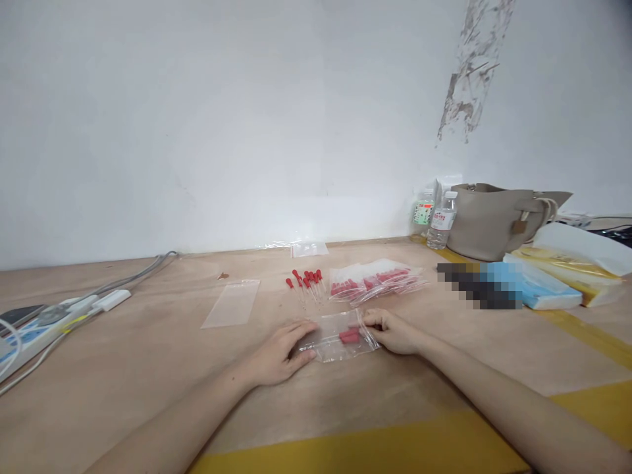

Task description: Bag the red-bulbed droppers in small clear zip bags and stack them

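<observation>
A clear zip bag (333, 349) lies across the table in front of me, with several red dropper bulbs (349, 337) inside toward its right end. My right hand (392, 331) has its fingers closed on the bag's right end. At the other end is my left hand (284, 353), its thumb and fingers apart on either side of the bag's edge. Just behind the bag lies a loose group of droppers (307, 280) with red bulbs and thin clear tubes. Beside them, a pile of filled zip bags (372, 284) shows more red bulbs.
A flat clear bag (231, 304) lies left of the droppers, and another (309, 249) by the wall. At far left are a power strip (29, 342) and cables. Bottles (442, 222), a grey handbag (494, 220) and a blue pack (548, 286) stand at right.
</observation>
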Demonstrator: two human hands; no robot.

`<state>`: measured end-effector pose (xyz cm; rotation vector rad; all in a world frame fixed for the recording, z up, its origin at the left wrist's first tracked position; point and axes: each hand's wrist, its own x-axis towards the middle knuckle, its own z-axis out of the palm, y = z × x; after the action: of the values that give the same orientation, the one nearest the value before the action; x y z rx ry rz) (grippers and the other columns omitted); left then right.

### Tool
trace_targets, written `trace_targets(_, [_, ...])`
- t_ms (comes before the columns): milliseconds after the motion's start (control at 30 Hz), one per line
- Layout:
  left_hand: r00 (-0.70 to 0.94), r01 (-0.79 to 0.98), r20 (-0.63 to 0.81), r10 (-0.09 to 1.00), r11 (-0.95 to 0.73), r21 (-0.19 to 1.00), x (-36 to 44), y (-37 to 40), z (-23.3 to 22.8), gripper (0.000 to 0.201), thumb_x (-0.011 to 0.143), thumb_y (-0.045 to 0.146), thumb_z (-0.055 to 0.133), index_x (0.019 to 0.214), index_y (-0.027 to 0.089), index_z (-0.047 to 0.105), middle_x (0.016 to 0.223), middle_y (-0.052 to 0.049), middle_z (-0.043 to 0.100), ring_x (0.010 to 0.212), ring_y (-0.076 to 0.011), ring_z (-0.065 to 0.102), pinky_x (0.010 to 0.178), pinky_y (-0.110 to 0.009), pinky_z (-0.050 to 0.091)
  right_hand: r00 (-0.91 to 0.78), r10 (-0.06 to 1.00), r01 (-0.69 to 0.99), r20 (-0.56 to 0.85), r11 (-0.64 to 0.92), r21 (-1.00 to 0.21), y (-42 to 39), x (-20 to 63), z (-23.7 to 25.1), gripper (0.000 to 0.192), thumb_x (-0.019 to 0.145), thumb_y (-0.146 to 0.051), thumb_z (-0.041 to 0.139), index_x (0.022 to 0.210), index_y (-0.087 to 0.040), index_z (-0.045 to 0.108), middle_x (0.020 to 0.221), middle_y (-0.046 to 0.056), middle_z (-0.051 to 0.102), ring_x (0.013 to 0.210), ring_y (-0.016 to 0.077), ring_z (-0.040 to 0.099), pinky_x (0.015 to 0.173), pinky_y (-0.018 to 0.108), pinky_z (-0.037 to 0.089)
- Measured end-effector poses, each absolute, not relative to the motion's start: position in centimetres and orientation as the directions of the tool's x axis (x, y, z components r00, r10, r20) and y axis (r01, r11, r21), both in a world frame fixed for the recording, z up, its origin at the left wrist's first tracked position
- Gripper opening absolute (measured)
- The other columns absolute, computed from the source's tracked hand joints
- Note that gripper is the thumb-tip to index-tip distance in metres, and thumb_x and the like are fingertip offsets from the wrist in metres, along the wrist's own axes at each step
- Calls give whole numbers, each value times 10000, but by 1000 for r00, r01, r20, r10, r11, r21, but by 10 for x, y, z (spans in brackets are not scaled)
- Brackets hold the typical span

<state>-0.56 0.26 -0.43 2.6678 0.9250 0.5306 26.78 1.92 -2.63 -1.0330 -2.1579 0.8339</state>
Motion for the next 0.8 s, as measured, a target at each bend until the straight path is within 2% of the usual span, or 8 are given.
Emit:
trace_targets(67, [731,537,244,637,-758,369,-6,2,-5,411,849,330,459,1242,225,402,1240,-54,466,1143,-197,411,971,-357,330,-559,807,409,189,467,-784,18,274,-21,336,775,-392,466,954,-170,643,852,41,634,782,156,559,716,263,421])
trace_targets(167, [746,539,220,629,-764,355,-7,3,-6,391,864,345,431,1242,243,420,1280,-46,431,1180,-201,375,990,-372,301,-422,881,462,216,414,-785,21,285,-13,303,756,-360,487,904,-144,640,837,51,649,756,159,564,677,261,426])
trace_targets(267, [760,547,175,626,-761,348,-8,5,-6,378,880,364,395,1242,259,432,1327,-38,375,1217,-203,331,1007,-380,271,-217,906,619,363,416,-666,29,285,-3,234,733,-310,501,786,-134,647,694,38,632,613,133,531,559,230,392])
trace_targets(367, [767,549,146,625,-756,356,-9,7,-6,386,883,373,386,1254,269,415,1345,-28,351,1236,-200,300,1018,-380,249,-190,875,743,445,425,-517,45,268,9,172,714,-253,509,708,-144,642,619,19,614,565,117,515,534,214,368])
trace_targets(500, [775,532,157,612,-766,362,-9,7,-6,384,886,363,384,1257,269,410,1349,-25,345,1238,-199,297,1021,-382,243,-160,934,849,319,295,-439,81,226,20,169,714,-190,504,777,-164,658,782,26,667,718,114,578,645,184,396])
trace_targets(600, [775,525,170,609,-770,363,-9,7,-7,376,885,356,390,1249,268,423,1342,-27,356,1228,-204,313,1019,-387,244,-87,965,887,249,188,-421,113,196,19,198,694,-167,529,838,-128,659,878,85,663,823,158,589,697,202,406])
trace_targets(700, [777,522,178,603,-776,354,-9,6,-8,371,884,346,393,1246,268,428,1336,-29,366,1218,-206,327,1018,-393,242,-44,985,908,168,110,-404,139,177,14,203,665,-159,574,834,-84,659,877,146,654,838,217,595,682,235,425])
trace_targets(800, [774,529,177,607,-775,346,-9,6,-8,373,882,346,397,1244,265,431,1333,-33,370,1216,-206,328,1019,-392,237,-62,992,913,112,102,-395,151,168,9,216,668,-190,620,851,-79,648,886,155,639,848,229,589,693,250,436])
